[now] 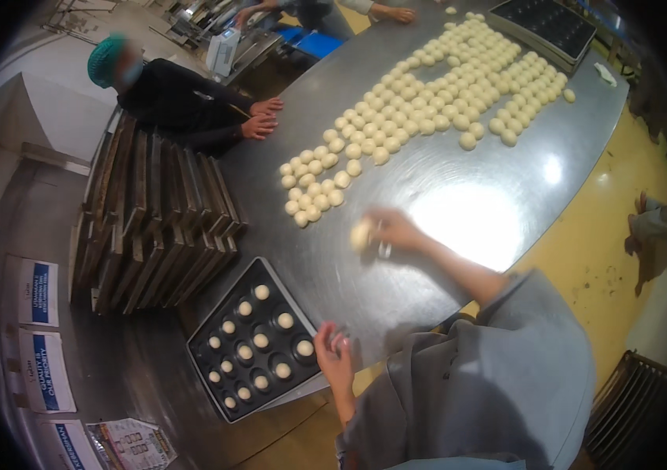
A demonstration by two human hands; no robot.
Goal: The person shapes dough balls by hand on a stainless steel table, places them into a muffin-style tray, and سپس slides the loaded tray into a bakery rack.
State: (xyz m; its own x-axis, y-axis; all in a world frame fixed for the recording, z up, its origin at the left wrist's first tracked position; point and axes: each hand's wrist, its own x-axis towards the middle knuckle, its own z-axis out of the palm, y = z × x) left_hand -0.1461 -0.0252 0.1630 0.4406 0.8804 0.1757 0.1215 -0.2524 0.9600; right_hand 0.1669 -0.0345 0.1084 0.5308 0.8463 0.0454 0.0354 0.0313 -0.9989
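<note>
My right hand (398, 229) is over the steel table, slightly blurred, with its fingers closed around a pale dough ball (362, 234). By the right edge of a dark tray with round cups (230, 311) is my left hand (333, 352), its fingers loosely bent and apart, no dough visible in them. Inside the tray's cups sit several small dough balls (261, 341), one to a cup. Beyond my right hand, many more dough balls (404, 106) lie in packed rows across the table.
A co-worker in dark clothes (184, 102) stands across the table, hands at its edge. Stacked trays (153, 211) stand upright at left. Another dark tray (545, 30) rests at the far right end. The steel table (310, 270) has a curved right edge above a yellow floor (576, 235).
</note>
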